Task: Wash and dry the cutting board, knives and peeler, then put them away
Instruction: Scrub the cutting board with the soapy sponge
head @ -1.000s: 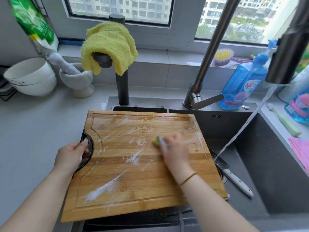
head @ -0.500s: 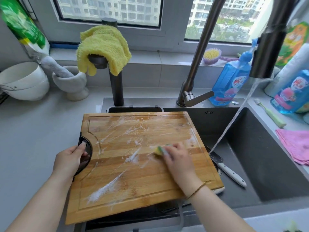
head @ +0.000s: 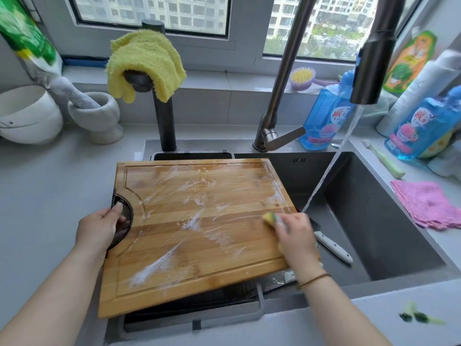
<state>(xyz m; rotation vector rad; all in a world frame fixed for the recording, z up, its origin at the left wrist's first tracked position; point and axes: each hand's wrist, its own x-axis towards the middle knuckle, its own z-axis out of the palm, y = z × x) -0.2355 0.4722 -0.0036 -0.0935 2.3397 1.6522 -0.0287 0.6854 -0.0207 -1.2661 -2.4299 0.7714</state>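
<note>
Home kitchen: sink, faucet, dish soap, mortar.

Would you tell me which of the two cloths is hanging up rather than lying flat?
The yellow cloth, draped over the dark post; the pink cloth lies on the counter.

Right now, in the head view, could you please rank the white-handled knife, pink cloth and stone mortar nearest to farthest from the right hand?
1. White-handled knife, in the sink beside the right hand.
2. Pink cloth, on the right counter.
3. Stone mortar, back left counter.
</note>
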